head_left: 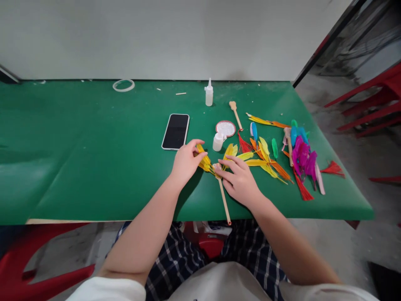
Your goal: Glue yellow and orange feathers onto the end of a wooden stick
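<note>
Left hand: my left hand is pinching yellow feathers between thumb and fingers; squeezing too hard could be bending their vanes or pulling them off the stick.
Right hand: my right hand is resting its fingertips on the stick's head; whether it is gripping, I cannot tell.
Stick: the stick is lying between my hands, slanting toward me, its tail reaching the table's front edge; leaning forward, I could be nudging it and twisting the head.
Second bunch: more yellow feathers are fanning out beside my right fingers, where a sideways brush could be skewing them.
Small bottle: a small white bottle is standing just behind the feathers; a careless knuckle could be tipping it.
Loose pile: magenta feathers are lying among other colours and red tassels on my right, so my forearm could be sweeping some away.
Table: the green table is also holding a phone, a nozzle bottle and a pale ring.
Room: a plain pale wall is rising behind; red chairs are standing on the grey floor.
</note>
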`<state>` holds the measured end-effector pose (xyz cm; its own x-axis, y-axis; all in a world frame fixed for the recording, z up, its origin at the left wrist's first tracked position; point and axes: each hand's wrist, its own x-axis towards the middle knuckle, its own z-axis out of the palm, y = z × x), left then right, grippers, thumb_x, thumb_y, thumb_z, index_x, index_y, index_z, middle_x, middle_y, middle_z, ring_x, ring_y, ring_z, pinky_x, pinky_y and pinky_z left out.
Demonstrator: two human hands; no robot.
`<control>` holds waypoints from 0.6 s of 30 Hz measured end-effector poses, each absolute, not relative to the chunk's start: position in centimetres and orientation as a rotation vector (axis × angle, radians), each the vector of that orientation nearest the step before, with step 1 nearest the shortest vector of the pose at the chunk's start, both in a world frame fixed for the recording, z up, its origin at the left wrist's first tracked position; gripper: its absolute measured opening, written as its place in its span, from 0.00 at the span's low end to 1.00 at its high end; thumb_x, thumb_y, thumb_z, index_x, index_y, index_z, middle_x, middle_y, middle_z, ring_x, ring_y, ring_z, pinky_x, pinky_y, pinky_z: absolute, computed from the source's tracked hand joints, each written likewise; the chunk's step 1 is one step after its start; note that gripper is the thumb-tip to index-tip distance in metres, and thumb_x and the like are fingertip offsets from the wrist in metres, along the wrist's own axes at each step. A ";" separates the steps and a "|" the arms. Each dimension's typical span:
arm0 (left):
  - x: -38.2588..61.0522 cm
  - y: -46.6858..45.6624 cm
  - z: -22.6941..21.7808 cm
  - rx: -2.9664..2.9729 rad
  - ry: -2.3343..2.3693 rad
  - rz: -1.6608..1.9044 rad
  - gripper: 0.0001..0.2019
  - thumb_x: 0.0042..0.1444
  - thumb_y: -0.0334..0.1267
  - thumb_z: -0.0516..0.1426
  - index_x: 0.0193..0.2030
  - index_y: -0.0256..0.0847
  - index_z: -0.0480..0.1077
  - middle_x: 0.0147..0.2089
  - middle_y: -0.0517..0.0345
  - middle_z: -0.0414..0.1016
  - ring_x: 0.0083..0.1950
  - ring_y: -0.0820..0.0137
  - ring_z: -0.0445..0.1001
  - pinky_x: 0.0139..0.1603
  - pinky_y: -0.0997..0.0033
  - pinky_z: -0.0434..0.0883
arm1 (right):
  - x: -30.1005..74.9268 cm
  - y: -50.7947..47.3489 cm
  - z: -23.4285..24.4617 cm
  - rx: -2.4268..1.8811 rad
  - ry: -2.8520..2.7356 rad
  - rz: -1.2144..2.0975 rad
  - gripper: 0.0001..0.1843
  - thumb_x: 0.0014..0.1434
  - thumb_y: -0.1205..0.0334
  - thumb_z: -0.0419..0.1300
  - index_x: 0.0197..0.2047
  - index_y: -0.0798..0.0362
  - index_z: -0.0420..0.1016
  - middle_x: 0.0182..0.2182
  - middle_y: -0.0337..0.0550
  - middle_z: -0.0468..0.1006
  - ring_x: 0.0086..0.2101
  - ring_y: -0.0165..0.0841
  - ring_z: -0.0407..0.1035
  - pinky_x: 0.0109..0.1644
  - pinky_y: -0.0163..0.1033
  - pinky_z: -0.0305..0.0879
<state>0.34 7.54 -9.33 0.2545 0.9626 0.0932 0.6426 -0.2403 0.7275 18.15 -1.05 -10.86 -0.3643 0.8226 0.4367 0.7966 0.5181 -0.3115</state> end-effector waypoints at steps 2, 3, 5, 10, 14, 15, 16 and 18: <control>0.4 7.5 -9.3 2.008 1.478 0.716 0.14 0.51 0.37 0.58 0.46 0.44 0.67 0.30 0.60 0.72 0.35 0.69 0.70 0.37 0.69 0.65 | 18.0 -1.1 -10.8 -1.337 -2.222 0.007 0.18 0.53 0.71 0.53 0.46 0.51 0.74 0.48 0.46 0.71 0.54 0.42 0.57 0.55 0.50 0.59; 0.4 7.5 -9.3 2.033 1.490 0.706 0.15 0.51 0.37 0.58 0.47 0.44 0.67 0.30 0.59 0.72 0.36 0.68 0.69 0.38 0.68 0.65 | 18.0 -1.1 -10.7 -1.348 -2.223 -0.009 0.17 0.54 0.71 0.53 0.46 0.52 0.74 0.47 0.47 0.72 0.53 0.42 0.57 0.54 0.50 0.59; 0.3 7.6 -9.5 2.083 1.508 0.713 0.18 0.50 0.37 0.59 0.49 0.44 0.66 0.34 0.58 0.73 0.39 0.66 0.69 0.40 0.66 0.65 | 18.0 -1.0 -10.7 -1.362 -2.232 -0.026 0.17 0.54 0.70 0.53 0.46 0.52 0.74 0.45 0.48 0.73 0.52 0.42 0.58 0.53 0.50 0.60; -0.7 8.6 -9.8 2.025 1.526 0.890 0.21 0.51 0.36 0.57 0.54 0.43 0.62 0.44 0.54 0.72 0.43 0.67 0.68 0.44 0.65 0.66 | 17.9 -0.9 -10.8 -1.371 -2.253 -0.052 0.16 0.56 0.69 0.52 0.46 0.51 0.74 0.44 0.46 0.74 0.51 0.41 0.59 0.53 0.49 0.60; -1.2 9.5 -8.8 1.804 1.427 0.934 0.20 0.54 0.35 0.53 0.55 0.42 0.60 0.42 0.54 0.72 0.43 0.70 0.71 0.44 0.67 0.67 | 17.9 -1.0 -10.8 -1.370 -2.265 -0.058 0.16 0.56 0.68 0.52 0.46 0.51 0.74 0.43 0.46 0.74 0.50 0.41 0.60 0.52 0.48 0.61; -1.1 9.6 -8.5 1.785 1.415 0.905 0.20 0.54 0.36 0.54 0.55 0.42 0.60 0.41 0.54 0.72 0.42 0.70 0.71 0.44 0.66 0.67 | 17.8 -1.0 -10.8 -1.365 -2.272 -0.057 0.16 0.56 0.68 0.52 0.46 0.52 0.74 0.42 0.46 0.74 0.50 0.41 0.60 0.52 0.48 0.61; -0.9 9.7 -8.3 1.786 1.409 0.862 0.21 0.53 0.36 0.55 0.54 0.42 0.60 0.39 0.55 0.73 0.41 0.70 0.72 0.45 0.66 0.67 | 17.8 -1.0 -10.8 -1.362 -2.277 -0.057 0.15 0.56 0.68 0.52 0.46 0.53 0.74 0.42 0.46 0.74 0.49 0.40 0.61 0.51 0.48 0.62; -0.5 9.8 -8.0 1.828 1.410 0.758 0.23 0.50 0.37 0.58 0.54 0.43 0.61 0.36 0.57 0.73 0.38 0.70 0.72 0.43 0.67 0.67 | 17.8 -1.0 -10.7 -1.352 -2.286 -0.055 0.15 0.57 0.68 0.52 0.46 0.53 0.73 0.41 0.47 0.75 0.49 0.40 0.61 0.51 0.48 0.62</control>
